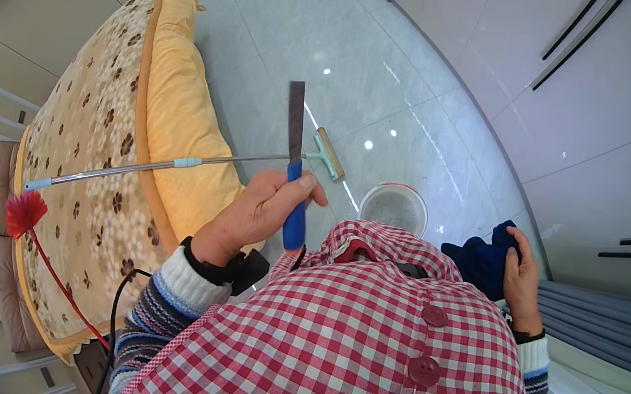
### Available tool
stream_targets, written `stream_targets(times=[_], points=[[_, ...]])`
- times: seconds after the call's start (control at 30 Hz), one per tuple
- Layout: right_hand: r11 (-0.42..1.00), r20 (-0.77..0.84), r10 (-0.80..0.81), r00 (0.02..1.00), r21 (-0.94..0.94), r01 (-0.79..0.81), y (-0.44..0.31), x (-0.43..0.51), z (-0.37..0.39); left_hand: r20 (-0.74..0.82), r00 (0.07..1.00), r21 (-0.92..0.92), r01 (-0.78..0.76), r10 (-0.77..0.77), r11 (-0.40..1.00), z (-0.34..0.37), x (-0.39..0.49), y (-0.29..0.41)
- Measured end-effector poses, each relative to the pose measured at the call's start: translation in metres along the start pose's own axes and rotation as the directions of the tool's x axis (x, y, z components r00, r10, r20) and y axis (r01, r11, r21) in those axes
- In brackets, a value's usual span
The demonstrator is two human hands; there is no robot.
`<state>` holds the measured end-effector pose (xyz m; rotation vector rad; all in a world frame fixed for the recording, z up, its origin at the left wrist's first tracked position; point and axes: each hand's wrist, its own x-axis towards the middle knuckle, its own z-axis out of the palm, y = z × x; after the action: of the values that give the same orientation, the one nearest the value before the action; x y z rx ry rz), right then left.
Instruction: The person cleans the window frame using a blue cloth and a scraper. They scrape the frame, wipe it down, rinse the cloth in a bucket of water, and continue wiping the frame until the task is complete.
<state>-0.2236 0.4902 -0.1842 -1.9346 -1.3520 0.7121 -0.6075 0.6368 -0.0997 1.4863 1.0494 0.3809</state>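
My left hand grips the blue handle of a hand tool. Its long, flat, dark metal blade points away from me; whether it is a scraper or a file, I cannot tell. Bunched in my right hand is a dark navy cloth, held out to my right at the apron's edge. The red-and-white checked apron covers my front. Beyond it, a pale round bucket with a reddish rim stands on the floor, partly hidden by the apron.
A sponge mop has its head over the tiled floor and its metal pole across the bed. A red duster lies at the bed's left. Wardrobe doors and a grey curtain border my right.
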Motion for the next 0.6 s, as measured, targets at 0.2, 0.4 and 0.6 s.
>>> stream_targets(times=[0.2,0.4,0.6], points=[[0.999,0.01,0.017,1.0,0.036,-0.017,-0.004,0.001,0.001,0.48,0.869,-0.09,0.184,-0.12,0.979,-0.006,0.001,0.003],[0.999,-0.063,-0.041,0.997,0.019,0.042,0.004,0.002,0.003,0.658,0.74,-0.139,-0.057,0.136,0.989,0.005,0.014,-0.023],[0.996,-0.119,-0.005,0.993,0.087,0.016,0.005,0.0,0.012,0.778,0.624,-0.122,0.04,0.071,0.992,0.026,0.04,-0.048]])
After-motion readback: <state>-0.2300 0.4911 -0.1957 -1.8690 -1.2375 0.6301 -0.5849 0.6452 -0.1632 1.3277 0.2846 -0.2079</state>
